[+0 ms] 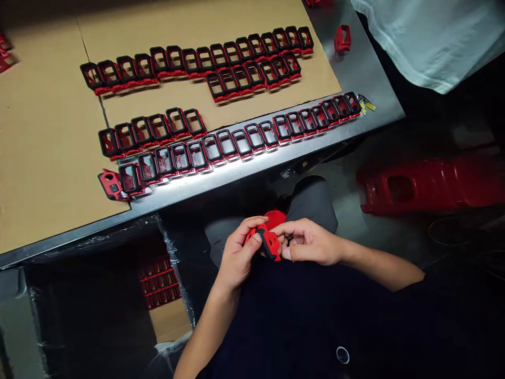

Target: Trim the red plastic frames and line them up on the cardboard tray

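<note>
My left hand [240, 255] is closed around a red plastic housing with a black rim [270, 243], held over my lap, thumb on the black edge. My right hand [310, 242] is at the housing's right side, index finger stretched onto it and the other fingers curled; its exact grip is partly hidden. Just behind the housing a round red surface [276, 216] shows. On the table in front stand rows of similar red housings with black rims [240, 142]. At the near row's left end one housing [112, 184] sits turned, its red side showing.
Cardboard [47, 158] covers much of the metal table [374, 95]. A lone red housing [343, 38] and small yellow-and-metal pieces [366, 103] lie toward the right. Below left, a plastic-lined box [171, 321] contains red parts. A large red molded object [430, 184] stands at right, below pale cloth [430, 42].
</note>
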A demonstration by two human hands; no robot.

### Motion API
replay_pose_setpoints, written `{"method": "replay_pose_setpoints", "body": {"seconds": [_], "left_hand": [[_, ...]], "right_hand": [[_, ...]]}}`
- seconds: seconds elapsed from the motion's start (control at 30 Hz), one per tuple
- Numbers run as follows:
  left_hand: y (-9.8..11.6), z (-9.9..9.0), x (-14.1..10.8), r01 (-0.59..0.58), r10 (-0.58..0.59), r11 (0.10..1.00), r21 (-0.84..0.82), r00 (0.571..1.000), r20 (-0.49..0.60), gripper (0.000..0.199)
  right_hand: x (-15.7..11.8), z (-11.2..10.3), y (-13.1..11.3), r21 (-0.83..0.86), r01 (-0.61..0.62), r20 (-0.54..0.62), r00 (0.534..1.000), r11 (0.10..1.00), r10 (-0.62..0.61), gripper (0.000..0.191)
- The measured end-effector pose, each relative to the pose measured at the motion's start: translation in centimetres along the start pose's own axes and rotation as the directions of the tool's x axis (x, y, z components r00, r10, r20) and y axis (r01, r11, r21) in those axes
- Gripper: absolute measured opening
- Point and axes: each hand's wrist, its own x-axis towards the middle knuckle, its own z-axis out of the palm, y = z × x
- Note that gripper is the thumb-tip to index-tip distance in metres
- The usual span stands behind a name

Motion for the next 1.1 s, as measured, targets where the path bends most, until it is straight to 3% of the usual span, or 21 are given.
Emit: {"method": "replay_pose_setpoints", "body": {"seconds": [0.23,0.37,0.47,0.63,0.7,0.77,0.83,0.97,1.03,1.1], "left_hand": [[-0.3,-0.5,0.1,-0.012,0.013,0.995,0.098,1.000,-0.007,0.031],[-0.2,-0.7,0.2,-0.153,0.158,0.960,0.237,0.987,-0.002,0.025],[0.7,-1.5,-0.3,-0.263,0.257,0.895,0.360,0.964,0.066,0.025],[3.2,-3.9,-2.1,-0.291,0.292,0.810,0.509,0.953,0.081,0.021],[4.1,-5.3,-3.1,-0.294,0.322,0.797,0.527,0.946,0.040,0.016],[5.0,-7.5,-4.3,-0.268,0.364,0.788,0.555,0.929,-0.068,0.012],[6.1,-10.6,-5.6,-0.200,0.415,0.781,0.592,0.874,-0.253,0.015],[11.0,-18.9,-6.6,0.017,0.483,0.771,0.636,0.635,-0.602,0.028],[15.1,-22.7,-4.9,0.105,0.500,0.751,0.652,0.555,-0.665,0.026],[19.6,-25.1,-1.4,0.163,0.512,0.724,0.670,0.524,-0.681,0.024]], "right_hand": [[0.5,0.0,0.7,0.050,-0.062,-0.016,0.998,0.997,0.062,0.037],[1.2,0.1,1.3,0.082,-0.098,-0.087,0.991,0.992,0.105,0.042],[1.9,0.5,1.3,0.044,-0.108,-0.083,0.990,0.993,0.111,0.043],[3.7,2.3,0.8,-0.094,-0.128,0.006,0.992,0.987,0.130,0.045],[4.6,3.3,0.6,-0.112,-0.153,0.022,0.987,0.982,0.157,0.047],[5.5,4.2,0.4,-0.121,-0.162,0.001,0.987,0.979,0.163,0.051],[6.1,4.7,0.3,-0.132,-0.143,-0.058,0.989,0.981,0.136,0.055],[6.5,4.4,0.8,-0.149,-0.125,-0.148,0.984,0.981,0.103,0.059],[6.5,4.2,1.4,-0.153,-0.145,-0.154,0.981,0.977,0.122,0.060],[6.4,4.2,2.1,-0.169,-0.152,-0.155,0.980,0.974,0.126,0.060]]}}
